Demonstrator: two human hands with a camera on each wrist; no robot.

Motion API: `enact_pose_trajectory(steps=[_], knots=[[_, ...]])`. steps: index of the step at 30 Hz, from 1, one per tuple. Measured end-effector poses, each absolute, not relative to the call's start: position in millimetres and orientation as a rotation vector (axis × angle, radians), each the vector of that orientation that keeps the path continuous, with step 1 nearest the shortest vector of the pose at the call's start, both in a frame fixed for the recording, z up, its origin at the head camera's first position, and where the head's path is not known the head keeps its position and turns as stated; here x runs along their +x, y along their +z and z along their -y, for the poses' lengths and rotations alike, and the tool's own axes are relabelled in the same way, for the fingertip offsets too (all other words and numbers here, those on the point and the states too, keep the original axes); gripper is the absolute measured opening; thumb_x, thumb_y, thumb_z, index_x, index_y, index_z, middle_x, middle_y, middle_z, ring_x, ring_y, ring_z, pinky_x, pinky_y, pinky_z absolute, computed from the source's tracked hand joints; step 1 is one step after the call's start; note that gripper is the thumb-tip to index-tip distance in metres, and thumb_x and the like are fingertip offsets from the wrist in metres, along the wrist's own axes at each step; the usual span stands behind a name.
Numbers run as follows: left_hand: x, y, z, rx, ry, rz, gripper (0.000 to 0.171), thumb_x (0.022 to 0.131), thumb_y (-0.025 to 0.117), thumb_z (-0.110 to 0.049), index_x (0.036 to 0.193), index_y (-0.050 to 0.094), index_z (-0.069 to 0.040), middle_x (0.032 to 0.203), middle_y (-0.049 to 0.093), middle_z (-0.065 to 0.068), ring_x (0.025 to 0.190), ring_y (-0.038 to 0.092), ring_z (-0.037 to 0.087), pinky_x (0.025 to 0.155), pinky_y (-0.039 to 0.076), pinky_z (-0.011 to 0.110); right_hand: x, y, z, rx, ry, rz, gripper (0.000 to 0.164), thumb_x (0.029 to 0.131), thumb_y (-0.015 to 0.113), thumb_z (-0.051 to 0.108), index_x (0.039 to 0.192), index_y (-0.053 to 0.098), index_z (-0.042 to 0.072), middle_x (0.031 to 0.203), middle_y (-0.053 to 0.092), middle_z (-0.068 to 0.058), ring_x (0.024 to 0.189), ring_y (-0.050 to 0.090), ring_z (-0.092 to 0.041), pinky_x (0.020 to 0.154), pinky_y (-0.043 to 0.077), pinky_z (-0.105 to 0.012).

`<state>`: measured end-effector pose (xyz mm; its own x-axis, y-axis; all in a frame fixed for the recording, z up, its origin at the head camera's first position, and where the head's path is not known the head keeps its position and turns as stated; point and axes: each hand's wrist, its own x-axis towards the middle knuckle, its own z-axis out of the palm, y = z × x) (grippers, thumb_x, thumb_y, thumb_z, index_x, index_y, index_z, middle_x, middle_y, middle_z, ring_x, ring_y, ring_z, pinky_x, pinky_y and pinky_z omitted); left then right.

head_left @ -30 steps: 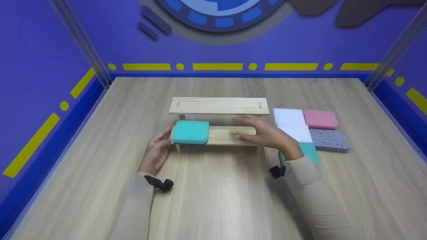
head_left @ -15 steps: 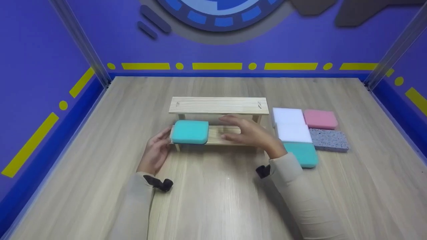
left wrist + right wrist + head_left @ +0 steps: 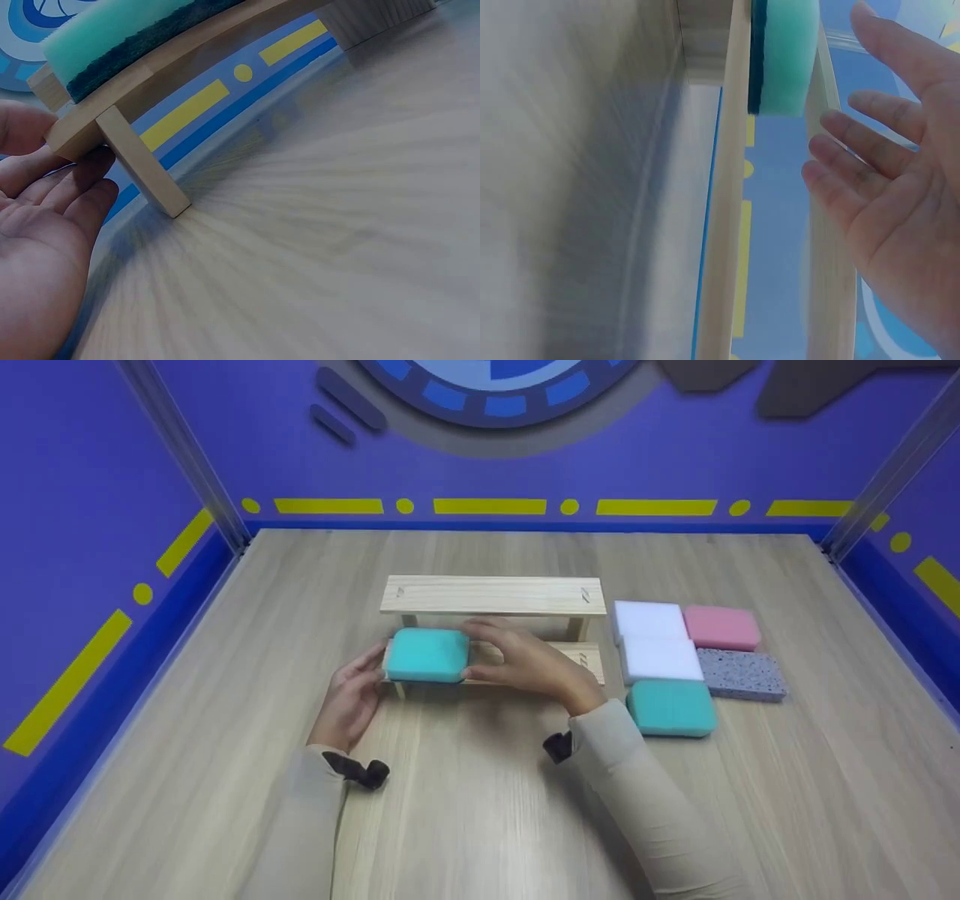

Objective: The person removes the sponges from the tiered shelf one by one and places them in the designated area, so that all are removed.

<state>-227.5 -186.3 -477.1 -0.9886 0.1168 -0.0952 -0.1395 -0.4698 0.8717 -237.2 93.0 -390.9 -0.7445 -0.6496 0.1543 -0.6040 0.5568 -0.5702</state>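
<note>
A teal scouring sponge (image 3: 427, 655) lies on the left end of the lower board of a two-step wooden shelf (image 3: 491, 595). Its dark scouring layer (image 3: 150, 56) faces down in the left wrist view. My left hand (image 3: 349, 701) grips that board's left end, thumb at the edge and fingers (image 3: 90, 169) curled underneath. My right hand (image 3: 529, 660) is at the sponge's right side, thumb and fingers spread and relaxed. The head view shows its fingertips beside the sponge; whether they touch it I cannot tell. The right wrist view shows the palm (image 3: 907, 232) holding nothing.
Right of the shelf, several sponges lie on the wood-grain table (image 3: 480, 825): two white ones (image 3: 660, 658), a pink one (image 3: 722, 628), a speckled grey block (image 3: 742, 673) and another teal one (image 3: 671, 707). Blue printed walls (image 3: 525, 472) enclose the table.
My right hand has moved left along the lower board up to the teal sponge, uncovering the board's right end and the other teal sponge. My left hand has stayed in place.
</note>
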Motion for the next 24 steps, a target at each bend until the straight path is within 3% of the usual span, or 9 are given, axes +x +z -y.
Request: enact_pose_trajectory(steps=[8, 24], knots=[[-228, -477, 186, -0.05, 2.57, -1.52, 0.06, 0.092, 0.04, 0.009, 0.149, 0.024, 0.004, 0.159, 0.023, 0.015, 0.147, 0.021, 0.021, 0.121, 0.019, 0.033, -237, -398, -80, -1.096, -0.922, -2.723, 0.074, 0.087, 0.067, 0.042, 0.147, 0.039, 0.009, 0.152, 0.038, -0.01, 0.141, 0.034, -0.024, 0.117, 0.03, -0.038], [-229, -476, 186, -0.017, 2.572, -1.544, 0.06, 0.092, 0.039, 0.01, 0.149, 0.02, 0.007, 0.159, 0.02, 0.018, 0.148, 0.017, 0.024, 0.122, 0.015, 0.036, -239, -408, -58, -0.989, -0.974, -2.715, 0.078, 0.085, 0.07, 0.043, 0.148, 0.037, 0.012, 0.154, 0.034, -0.01, 0.141, 0.033, -0.025, 0.116, 0.032, -0.039]])
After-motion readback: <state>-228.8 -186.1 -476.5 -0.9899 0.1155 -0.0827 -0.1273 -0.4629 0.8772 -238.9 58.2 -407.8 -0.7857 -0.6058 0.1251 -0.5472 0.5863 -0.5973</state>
